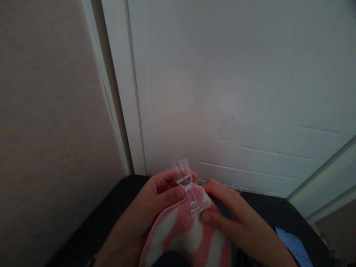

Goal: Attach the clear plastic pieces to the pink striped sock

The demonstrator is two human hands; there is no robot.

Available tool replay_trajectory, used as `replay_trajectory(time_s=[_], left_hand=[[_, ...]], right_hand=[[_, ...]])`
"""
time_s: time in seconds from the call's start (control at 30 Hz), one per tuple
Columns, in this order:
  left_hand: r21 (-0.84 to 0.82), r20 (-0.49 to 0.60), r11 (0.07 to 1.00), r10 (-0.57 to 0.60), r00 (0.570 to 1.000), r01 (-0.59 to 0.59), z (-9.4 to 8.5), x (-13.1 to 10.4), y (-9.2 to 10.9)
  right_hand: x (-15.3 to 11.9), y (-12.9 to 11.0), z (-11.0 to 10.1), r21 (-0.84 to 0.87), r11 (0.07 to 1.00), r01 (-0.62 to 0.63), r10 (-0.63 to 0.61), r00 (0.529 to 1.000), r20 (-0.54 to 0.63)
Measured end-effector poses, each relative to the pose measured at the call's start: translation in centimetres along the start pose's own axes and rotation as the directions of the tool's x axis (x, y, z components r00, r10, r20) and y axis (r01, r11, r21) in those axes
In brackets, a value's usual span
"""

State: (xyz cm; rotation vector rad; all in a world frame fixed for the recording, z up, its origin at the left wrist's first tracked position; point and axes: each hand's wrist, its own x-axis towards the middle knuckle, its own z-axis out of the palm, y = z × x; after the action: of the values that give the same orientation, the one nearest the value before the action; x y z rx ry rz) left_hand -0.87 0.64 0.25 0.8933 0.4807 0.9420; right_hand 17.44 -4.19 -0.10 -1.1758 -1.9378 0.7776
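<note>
A small clear stemmed glass (182,171) is tilted, its bowl up to the left and its foot down to the right. My left hand (164,193) grips it around the lower bowl and stem between thumb and fingers. A pink and white striped cloth (185,233) hangs below and lies behind the stem and foot. My right hand (225,207) pinches the cloth beside the glass's foot, thumb in front and fingers behind. Whether the right fingertips also touch the foot is hard to tell.
A white door panel (194,92) with embossed hearts and lines rises ahead. A beige wall (50,111) stands at the left. Below is a dark surface (111,207). A light blue flat item (293,244) lies at the lower right.
</note>
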Motion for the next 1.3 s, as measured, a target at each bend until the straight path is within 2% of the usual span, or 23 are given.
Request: replay_trajectory(time_s=[0.07, 0.17, 0.27, 0.37, 0.5, 0.63, 0.73, 0.83, 0.97, 1.07, 1.17, 1.3], left_hand=[[0.048, -0.015, 0.999, 0.014, 1.0, -0.014, -0.2, 0.0, 0.0], [0.096, -0.117, 0.993, 0.081, 0.99, -0.07, -0.6, 0.2, 0.1], [0.154, -0.196, 0.98, 0.152, 0.969, -0.122, -0.9, 0.2, 0.2], [0.237, -0.213, 0.958, 0.215, 0.953, -0.163, -1.2, 0.2, 0.2], [0.356, -0.177, 0.91, 0.29, 0.941, -0.213, -1.2, 0.2, 0.3], [0.409, -0.174, 0.878, 0.341, 0.924, -0.247, -1.1, 0.1, 0.4], [0.408, -0.163, 0.88, 0.33, 0.93, -0.241, -0.9, 0.1, 0.3], [0.435, -0.135, 0.874, 0.301, 0.944, -0.216, -0.5, 0.2, 0.0], [0.553, -0.086, 0.802, 0.321, 0.943, -0.223, -0.2, 0.1, -0.1], [0.669, -0.023, 0.698, 0.363, 0.932, -0.255, -0.2, 0.1, -0.2], [0.767, 0.043, 0.564, 0.431, 0.901, -0.306, -0.1, 0.2, -0.5], [0.797, 0.091, 0.505, 0.441, 0.893, -0.331, 0.2, 0.5, -1.1]], right_hand=[[0.0, 0.0, -0.3, -0.014, 1.0, 0.001, -0.002, 1.0, -0.015], [-0.3, 0.2, -1.0, 0.043, 0.999, -0.009, 0.011, 0.999, -0.051], [-0.8, 0.6, -1.5, 0.142, 0.987, -0.071, 0.083, 0.993, -0.084], [-1.2, 1.0, -2.0, 0.239, 0.959, -0.152, 0.181, 0.978, -0.102], [-1.6, 1.4, -2.4, 0.381, 0.91, -0.165, 0.269, 0.933, -0.24], [-1.9, 2.0, -2.8, 0.429, 0.891, -0.147, 0.343, 0.837, -0.427], [-1.9, 2.0, -2.7, 0.419, 0.9, -0.123, 0.344, 0.791, -0.506], [-1.7, 1.5, -2.4, 0.394, 0.911, -0.122, 0.331, 0.785, -0.523], [-1.4, 0.8, -1.9, 0.353, 0.929, -0.114, 0.307, 0.77, -0.559], [-1.3, 0.4, -1.7, 0.368, 0.923, -0.11, 0.313, 0.773, -0.553], [-1.2, 0.1, -1.3, 0.372, 0.922, -0.11, 0.31, 0.784, -0.538], [-0.9, -0.5, -0.8, 0.332, 0.937, -0.104, 0.274, 0.81, -0.519]])
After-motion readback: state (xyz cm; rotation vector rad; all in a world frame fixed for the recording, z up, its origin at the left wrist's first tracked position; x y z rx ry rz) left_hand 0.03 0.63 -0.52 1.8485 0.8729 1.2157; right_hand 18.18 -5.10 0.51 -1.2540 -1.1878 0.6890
